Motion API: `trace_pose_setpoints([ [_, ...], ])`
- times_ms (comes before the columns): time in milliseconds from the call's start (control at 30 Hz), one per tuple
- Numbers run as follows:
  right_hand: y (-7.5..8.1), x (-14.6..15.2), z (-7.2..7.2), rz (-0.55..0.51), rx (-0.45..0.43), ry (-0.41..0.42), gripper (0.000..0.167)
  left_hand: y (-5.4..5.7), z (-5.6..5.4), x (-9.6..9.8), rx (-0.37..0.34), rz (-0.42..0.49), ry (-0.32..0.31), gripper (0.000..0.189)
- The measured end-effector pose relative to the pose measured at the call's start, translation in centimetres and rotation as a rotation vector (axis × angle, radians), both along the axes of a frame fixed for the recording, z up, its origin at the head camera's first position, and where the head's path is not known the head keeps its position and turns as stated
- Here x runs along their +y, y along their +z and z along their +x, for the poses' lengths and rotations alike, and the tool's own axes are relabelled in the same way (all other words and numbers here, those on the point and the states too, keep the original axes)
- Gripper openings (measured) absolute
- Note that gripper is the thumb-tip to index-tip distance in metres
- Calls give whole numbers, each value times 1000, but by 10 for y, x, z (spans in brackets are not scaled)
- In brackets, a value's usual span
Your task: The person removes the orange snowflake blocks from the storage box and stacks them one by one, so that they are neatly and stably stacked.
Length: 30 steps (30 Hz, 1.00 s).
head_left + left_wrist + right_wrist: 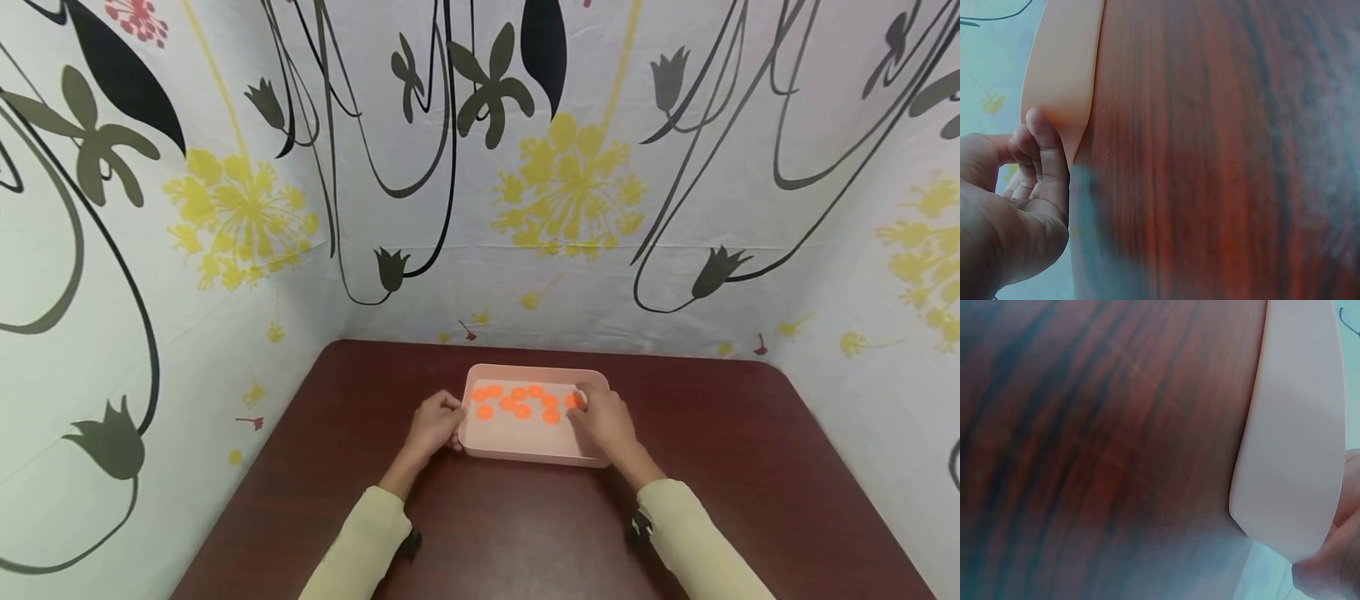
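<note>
A shallow pink tray (525,450) lies flat on the table with several flat, round orange discs (522,411) scattered in its far half; their exact kind is too small to tell. My left hand (436,423) grips the tray's left end, as the left wrist view shows with the fingers (1047,147) against its corner. Over the right end reaches my right hand (606,419), thumb and forefinger around one orange disc (573,400). In the right wrist view the tray's wall (1291,425) hides most of that hand, so the fingertips do not show there.
The dark red-brown wooden table (517,533) surrounds the tray. Behind it and at both sides hangs a white cloth (480,225) with a printed flower pattern. Both forearms wear pale sleeves (360,542) with a dark band underneath.
</note>
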State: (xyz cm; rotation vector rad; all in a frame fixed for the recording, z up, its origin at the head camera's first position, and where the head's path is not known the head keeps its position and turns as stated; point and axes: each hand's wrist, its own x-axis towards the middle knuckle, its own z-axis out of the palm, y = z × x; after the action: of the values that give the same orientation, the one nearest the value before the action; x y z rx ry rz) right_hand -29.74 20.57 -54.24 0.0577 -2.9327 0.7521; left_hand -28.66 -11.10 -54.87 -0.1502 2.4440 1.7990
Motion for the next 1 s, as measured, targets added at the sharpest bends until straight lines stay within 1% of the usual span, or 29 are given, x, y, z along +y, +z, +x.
trace_pose_setpoints([
  [100,0,-2,-2,20,1,-1,52,0,0,-1,3,-10,6,12],
  [233,-2,-3,-6,51,-2,14,30,-2,-1,-3,13,2,3,13],
  [333,-3,-2,-8,58,-13,21,24,-4,-2,-4,16,19,-3,12],
  [367,-3,-1,-9,52,-19,15,24,-5,-2,-4,15,30,-8,13],
  [433,-4,0,-9,40,-31,3,30,-6,-3,-4,14,58,-21,15],
  [467,-4,0,-10,32,-38,-5,34,-6,-3,-5,11,72,-27,16],
  [567,-5,2,-9,5,-55,-21,37,-5,-2,-4,8,104,-38,19],
  [700,-4,2,-8,-7,-44,-23,35,-4,0,-3,16,124,-42,20],
  [833,-6,2,-10,22,-21,-13,33,-5,0,-2,25,126,-40,18],
  [933,-6,2,-11,38,-22,-12,32,-6,0,-2,22,124,-33,18],
  [1000,-7,1,-12,35,-37,-21,31,-6,0,-1,16,127,-29,18],
])
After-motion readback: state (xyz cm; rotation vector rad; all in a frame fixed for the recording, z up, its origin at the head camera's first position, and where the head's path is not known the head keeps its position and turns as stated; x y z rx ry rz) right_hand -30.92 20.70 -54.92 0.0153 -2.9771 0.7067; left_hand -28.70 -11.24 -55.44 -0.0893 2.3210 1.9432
